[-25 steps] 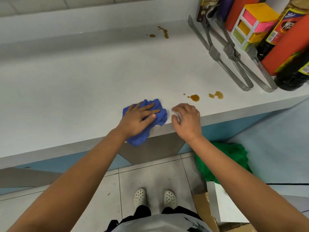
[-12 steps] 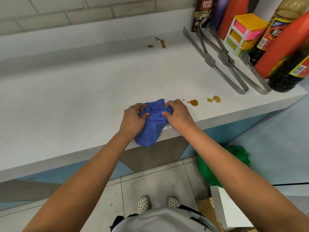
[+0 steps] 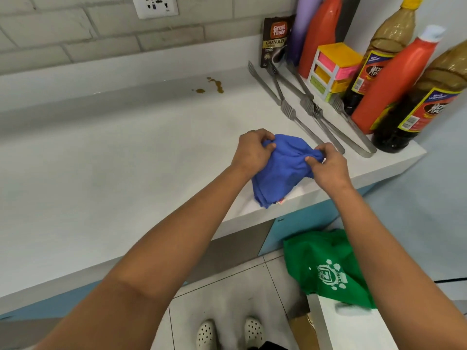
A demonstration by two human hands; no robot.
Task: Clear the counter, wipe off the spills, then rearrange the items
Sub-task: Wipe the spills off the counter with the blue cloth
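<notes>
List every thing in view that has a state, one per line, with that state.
blue cloth: bunched, lifted, pinched by both hands
left hand: pinching the cloth's left end
right hand: pinching the cloth's right end
brown spill: unwiped, near the back wall
tongs: lying flat, arms nearly together
bottles: upright, capped
coffee sachet: upright against the wall
green bag: slumped below the counter

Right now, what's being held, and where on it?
The blue cloth, gripped by both hands at its bunched upper edge: left hand on the left side, right hand on the right. The rest hangs over the counter.
</notes>
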